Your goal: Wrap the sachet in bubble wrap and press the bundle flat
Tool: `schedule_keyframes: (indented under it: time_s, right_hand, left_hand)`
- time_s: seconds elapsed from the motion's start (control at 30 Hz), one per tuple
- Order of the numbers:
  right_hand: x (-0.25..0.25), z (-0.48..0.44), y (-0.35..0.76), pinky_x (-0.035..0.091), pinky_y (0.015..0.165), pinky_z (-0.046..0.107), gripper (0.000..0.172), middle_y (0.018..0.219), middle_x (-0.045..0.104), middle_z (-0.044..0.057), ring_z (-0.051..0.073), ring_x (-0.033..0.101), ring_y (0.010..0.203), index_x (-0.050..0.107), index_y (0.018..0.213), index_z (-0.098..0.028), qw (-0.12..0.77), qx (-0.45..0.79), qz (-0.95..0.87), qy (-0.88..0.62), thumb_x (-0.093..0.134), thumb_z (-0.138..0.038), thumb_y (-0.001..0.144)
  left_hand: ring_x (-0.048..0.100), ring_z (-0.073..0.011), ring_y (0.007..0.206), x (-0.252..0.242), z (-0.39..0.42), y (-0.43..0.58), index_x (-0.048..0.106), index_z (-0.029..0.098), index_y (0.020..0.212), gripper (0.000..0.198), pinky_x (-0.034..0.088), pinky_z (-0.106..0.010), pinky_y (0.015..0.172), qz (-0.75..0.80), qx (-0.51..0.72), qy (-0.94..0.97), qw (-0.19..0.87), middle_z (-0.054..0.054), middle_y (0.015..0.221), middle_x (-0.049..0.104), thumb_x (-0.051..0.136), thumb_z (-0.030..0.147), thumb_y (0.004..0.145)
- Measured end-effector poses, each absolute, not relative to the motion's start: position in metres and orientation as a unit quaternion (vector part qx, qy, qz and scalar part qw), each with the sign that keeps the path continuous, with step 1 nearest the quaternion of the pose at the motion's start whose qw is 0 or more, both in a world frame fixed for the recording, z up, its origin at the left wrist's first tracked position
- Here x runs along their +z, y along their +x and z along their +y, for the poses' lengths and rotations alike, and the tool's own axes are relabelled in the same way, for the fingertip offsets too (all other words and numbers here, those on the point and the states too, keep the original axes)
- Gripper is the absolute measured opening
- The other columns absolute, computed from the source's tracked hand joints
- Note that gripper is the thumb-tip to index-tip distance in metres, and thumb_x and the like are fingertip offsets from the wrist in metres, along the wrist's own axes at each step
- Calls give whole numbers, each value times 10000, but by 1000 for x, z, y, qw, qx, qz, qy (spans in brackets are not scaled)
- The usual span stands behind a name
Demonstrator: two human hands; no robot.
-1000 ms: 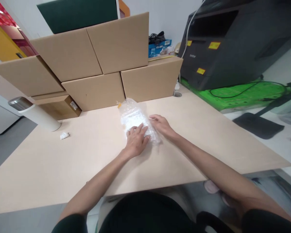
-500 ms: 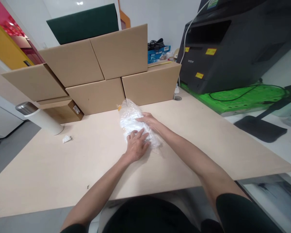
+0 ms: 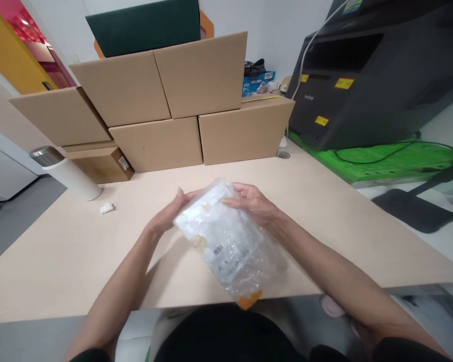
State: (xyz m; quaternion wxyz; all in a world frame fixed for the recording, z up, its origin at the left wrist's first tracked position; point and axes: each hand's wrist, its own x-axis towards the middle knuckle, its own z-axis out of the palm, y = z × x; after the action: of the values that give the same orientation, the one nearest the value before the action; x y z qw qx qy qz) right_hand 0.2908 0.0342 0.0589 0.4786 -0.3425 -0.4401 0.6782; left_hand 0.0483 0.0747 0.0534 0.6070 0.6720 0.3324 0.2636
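"What can you read?"

"At my one o'clock, the word "brother" (image 3: 308, 97), pale on the dark machine (image 3: 353, 110). The print on its yellow stickers (image 3: 344, 83) is too small for me."

"And the clear bag (image 3: 211, 221)?"

"Close before me at twelve: a barcode (image 3: 218, 250) and blurred print."

"Anything on the small brown box (image 3: 100, 167)?"

"A white label (image 3: 124, 163) at my eleven o'clock, too small to read."
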Motion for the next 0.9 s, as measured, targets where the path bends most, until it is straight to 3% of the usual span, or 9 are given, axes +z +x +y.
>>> schedule_keyframes:
  time_s: [0.17, 0.23, 0.3, 0.4, 0.5, 0.6, 0.67, 0.77, 0.9]
  right_hand:
    - [38, 56, 275, 531, 697, 299, 434, 801, 716, 13, 159, 658, 709, 666, 782, -180, 559, 630, -369, -394, 931, -354, 486]
    - [25, 69, 271, 528, 697, 306, 467, 799, 705, 17, 169, 653, 717, 651, 771, -178, 572, 599, -361, -429, 928, -394, 463]
    - [12, 83, 268, 534, 712, 320, 499, 826, 703, 32, 189, 661, 754, 639, 804, -176, 569, 557, -374, -476, 895, -469, 491]
    - [-6, 102, 268, 544, 773, 357, 566, 946, 700, 70, 227, 675, 866, 622, 959, -172, 552, 481, -412, -542, 814, -548, 583]
    - [-16, 110, 270, 512, 913, 433, 646, 1149, 649, 119, 274, 640, 1033, 595, 1142, -177, 537, 441, -428, -578, 793, -510, 626]
    - [-19, 107, 276, 379, 1102, 482, 593, 1399, 514, 140, 307, 491, 1285, 573, 1281, -223, 514, 310, -549, -581, 696, -483, 763]
    - [-20, 101, 282, 291, 1172, 486, 544, 1477, 464, 130, 302, 381, 1392, 564, 1336, -234, 454, 215, -674, -542, 570, -519, 872]
    - [-21, 95, 293, 215, 1208, 517, 672, 1559, 410, 106, 319, 268, 1476, 509, 1423, -248, 324, 189, -782, -497, 517, -648, 882]
    - [-19, 91, 308, 150, 1225, 527, 956, 1658, 216, 99, 343, 125, 1531, 307, 1561, -243, 205, 205, -819, -496, 560, -759, 799]
  left_hand:
    - [512, -397, 1328, 19, 62, 59, 614, 147, 1301, 1089, 450, -547, 1028, 348, 376, 502, 697, -200, 1216, 689, 179, 963, 725]
    - [522, -404, 1311, 10, 63, 64, 599, 149, 1298, 1032, 444, -567, 1026, 350, 401, 481, 696, -205, 1203, 689, 266, 948, 736]
    - [589, -396, 1219, 4, 66, 69, 610, 158, 1250, 851, 480, -542, 980, 369, 412, 468, 689, -190, 1143, 707, 496, 845, 761]
    - [687, -301, 934, -5, 75, 75, 598, 161, 1166, 600, 545, -424, 816, 433, 449, 432, 651, -133, 996, 715, 772, 514, 713]
    - [647, -178, 709, -15, 85, 78, 456, 201, 1276, 697, 531, -329, 682, 481, 490, 402, 606, -39, 897, 665, 796, 358, 688]
    - [599, -124, 644, -25, 91, 79, 308, 272, 1388, 803, 506, -288, 654, 516, 503, 421, 551, 16, 879, 608, 762, 323, 729]
    - [598, -122, 667, -29, 93, 80, 264, 281, 1435, 814, 510, -292, 677, 549, 487, 476, 485, 0, 928, 595, 725, 332, 766]
    - [639, -188, 848, -28, 93, 79, 224, 240, 1501, 810, 541, -377, 782, 583, 447, 581, 350, -119, 1188, 563, 648, 356, 820]
    - [452, -340, 1333, -20, 91, 71, 469, 179, 1409, 581, 385, -532, 1087, 574, 361, 718, 153, -201, 1539, 298, 543, 414, 883]
